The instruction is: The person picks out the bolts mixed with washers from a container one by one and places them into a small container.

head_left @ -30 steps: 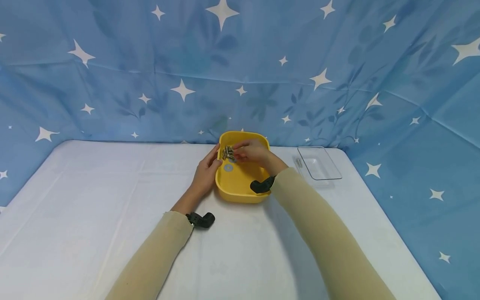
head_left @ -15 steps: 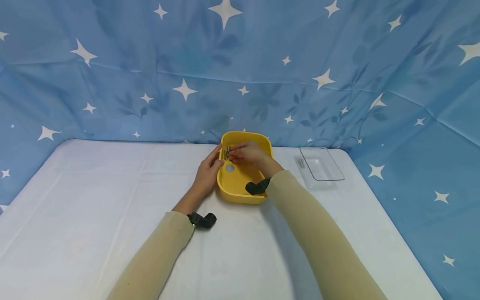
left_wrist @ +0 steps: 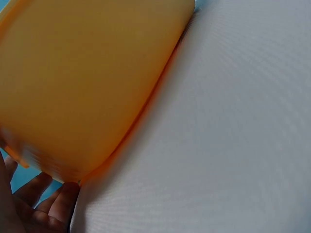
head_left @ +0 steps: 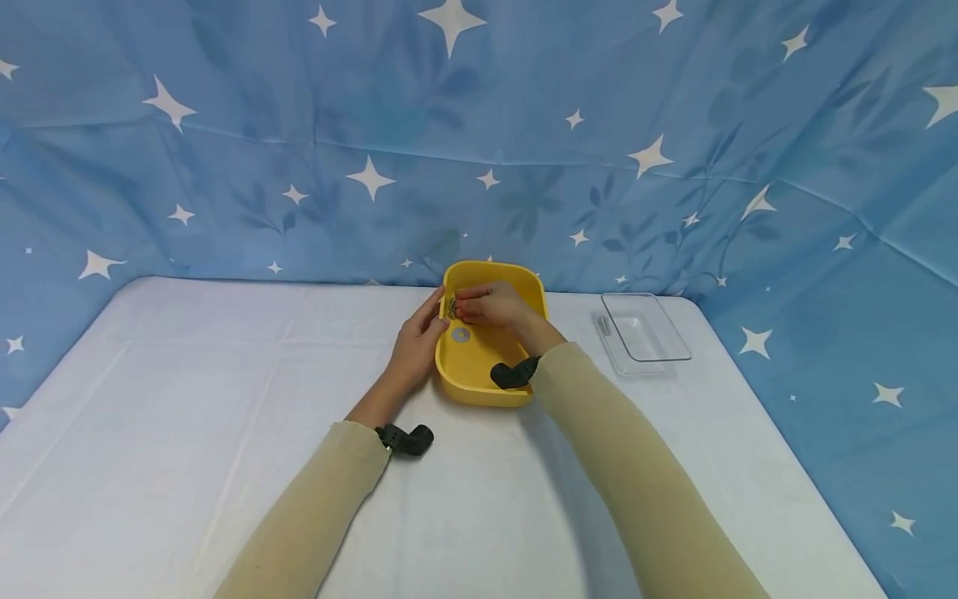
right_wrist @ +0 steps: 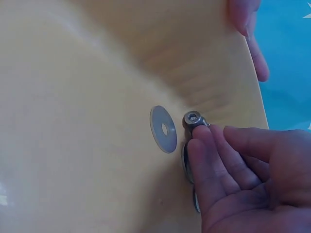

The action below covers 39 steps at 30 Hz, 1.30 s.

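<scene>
A yellow plastic tub (head_left: 479, 374) stands at the far middle of the table. My left hand (head_left: 415, 337) grips its left rim, thumb over the edge; in the left wrist view the fingers (left_wrist: 60, 206) lie against the tub's corner. My right hand (head_left: 497, 306) is inside the tub, fingers curled at metal bolts (head_left: 451, 308) by the left wall. In the right wrist view a hex-socket bolt (right_wrist: 193, 117) sits at the fingertips, and the fingers hide what else they hold. A flat washer (right_wrist: 164, 129) lies beside it; the edges of more washers show behind the fingers.
A clear shallow plastic box (head_left: 645, 333) sits at the back right of the white-covered table (head_left: 224, 416), with a small pale item at its left side. A blue star-patterned curtain (head_left: 479, 150) hangs behind the table.
My right hand has shifted slightly left over the bolts, so fewer of them and one washer fewer show. My left hand stays on the tub's rim.
</scene>
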Each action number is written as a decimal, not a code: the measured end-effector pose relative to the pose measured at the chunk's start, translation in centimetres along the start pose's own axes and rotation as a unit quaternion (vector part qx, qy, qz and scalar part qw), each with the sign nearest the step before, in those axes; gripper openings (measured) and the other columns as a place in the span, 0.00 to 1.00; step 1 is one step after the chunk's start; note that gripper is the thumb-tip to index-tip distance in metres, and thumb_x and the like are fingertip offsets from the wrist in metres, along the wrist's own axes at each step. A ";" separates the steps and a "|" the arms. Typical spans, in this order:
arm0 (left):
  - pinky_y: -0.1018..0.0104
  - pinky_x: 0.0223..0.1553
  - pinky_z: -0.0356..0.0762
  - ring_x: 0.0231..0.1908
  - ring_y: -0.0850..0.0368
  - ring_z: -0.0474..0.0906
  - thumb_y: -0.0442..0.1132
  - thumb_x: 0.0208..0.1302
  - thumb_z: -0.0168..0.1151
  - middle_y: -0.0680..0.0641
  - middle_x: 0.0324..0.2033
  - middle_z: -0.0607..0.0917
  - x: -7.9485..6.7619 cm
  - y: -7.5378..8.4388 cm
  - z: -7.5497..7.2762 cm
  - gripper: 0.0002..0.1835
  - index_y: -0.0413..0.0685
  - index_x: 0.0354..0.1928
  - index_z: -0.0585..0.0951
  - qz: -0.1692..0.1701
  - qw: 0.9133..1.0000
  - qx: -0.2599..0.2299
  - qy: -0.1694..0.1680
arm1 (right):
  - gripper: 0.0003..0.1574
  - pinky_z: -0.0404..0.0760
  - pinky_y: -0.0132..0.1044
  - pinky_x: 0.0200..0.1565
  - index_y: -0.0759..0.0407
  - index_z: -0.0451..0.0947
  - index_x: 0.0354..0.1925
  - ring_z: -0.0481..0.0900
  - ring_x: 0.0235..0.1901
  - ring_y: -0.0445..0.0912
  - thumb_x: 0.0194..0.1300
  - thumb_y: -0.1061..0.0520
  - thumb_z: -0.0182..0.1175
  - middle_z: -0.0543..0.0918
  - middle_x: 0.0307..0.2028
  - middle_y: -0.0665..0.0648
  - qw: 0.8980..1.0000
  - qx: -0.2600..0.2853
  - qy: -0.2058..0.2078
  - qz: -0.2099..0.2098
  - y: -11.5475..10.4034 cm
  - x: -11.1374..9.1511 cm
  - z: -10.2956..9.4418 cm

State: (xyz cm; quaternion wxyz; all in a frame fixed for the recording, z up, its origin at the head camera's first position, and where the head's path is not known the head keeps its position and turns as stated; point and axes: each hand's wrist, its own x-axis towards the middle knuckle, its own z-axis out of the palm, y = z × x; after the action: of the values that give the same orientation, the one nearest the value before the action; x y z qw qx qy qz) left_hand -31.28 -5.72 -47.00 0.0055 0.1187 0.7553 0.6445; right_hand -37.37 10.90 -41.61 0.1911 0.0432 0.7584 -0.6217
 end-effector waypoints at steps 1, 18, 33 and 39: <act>0.49 0.72 0.68 0.74 0.49 0.66 0.42 0.76 0.46 0.44 0.76 0.67 0.0 0.0 0.0 0.32 0.68 0.79 0.58 -0.001 1.000 0.000 0.001 | 0.22 0.82 0.42 0.60 0.68 0.78 0.62 0.84 0.57 0.54 0.73 0.65 0.56 0.82 0.60 0.68 1.000 -0.001 0.000 0.000 0.0 0.0 0.0; 0.49 0.72 0.69 0.73 0.50 0.68 0.40 0.75 0.47 0.44 0.73 0.70 0.3 -0.3 0.0 0.32 0.66 0.79 0.60 0.006 1.000 -0.019 0.003 | 0.18 0.87 0.35 0.49 0.66 0.81 0.58 0.89 0.41 0.44 0.72 0.64 0.59 0.87 0.51 0.63 0.999 -0.032 -0.016 0.024 0.2 -0.1 -0.3; 0.50 0.73 0.67 0.74 0.50 0.65 0.41 0.76 0.47 0.45 0.75 0.68 0.2 -0.1 0.1 0.32 0.68 0.79 0.59 -0.001 1.000 -0.008 -0.002 | 0.17 0.87 0.37 0.49 0.68 0.82 0.57 0.89 0.44 0.47 0.72 0.65 0.57 0.86 0.54 0.67 0.999 -0.003 0.024 0.031 0.5 -0.1 -0.4; 0.51 0.74 0.66 0.76 0.51 0.63 0.42 0.77 0.47 0.46 0.76 0.67 0.2 0.0 0.0 0.31 0.70 0.79 0.58 -0.006 1.000 -0.003 -0.002 | 0.19 0.87 0.36 0.50 0.64 0.81 0.60 0.87 0.53 0.50 0.74 0.63 0.56 0.86 0.55 0.64 0.999 -0.008 0.005 0.041 0.3 0.1 -0.5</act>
State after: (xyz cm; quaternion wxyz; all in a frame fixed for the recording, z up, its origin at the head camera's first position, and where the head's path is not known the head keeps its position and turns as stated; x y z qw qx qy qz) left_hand -31.43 -5.67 -46.99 0.0113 0.1155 0.7541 0.6464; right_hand -37.46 11.41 -41.86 0.2128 0.0758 0.7619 -0.6070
